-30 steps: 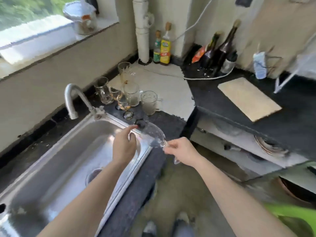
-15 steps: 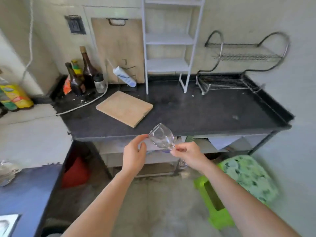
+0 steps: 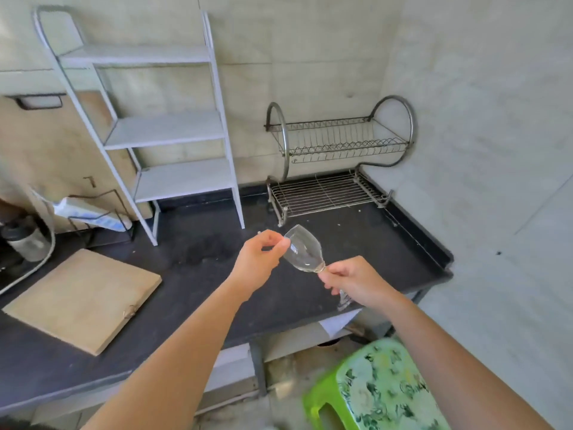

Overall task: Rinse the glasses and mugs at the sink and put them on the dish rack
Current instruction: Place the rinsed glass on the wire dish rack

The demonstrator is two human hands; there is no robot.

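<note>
Now that the view has swung away from the sink and come nearer to the dark surface [image 3: 198, 274], the wine glass [image 3: 304, 251] is no longer over the basin. It hangs tilted in the air above the front part of the surface, mouth up and to the left. The left hand [image 3: 259, 262] pinches its rim with the fingers [image 3: 283, 243] closed on the glass. The right hand [image 3: 353, 279] is curled round the stem, and the foot shows just below it.

I judge the rinse done for this glass and the carry well along. Only setting it down remains.

The dish rack [image 3: 325, 193] stands at the back right corner of the surface, against the wall, and both its tiers look bare. The stretch between glass and rack holds only small specks, so the way is open. The white shelf unit [image 3: 167, 128] stands near the rack's left end. The cutting board [image 3: 80, 299] lies well apart at the front left. A green stool [image 3: 381, 386] sits on the floor below the front edge.
</note>
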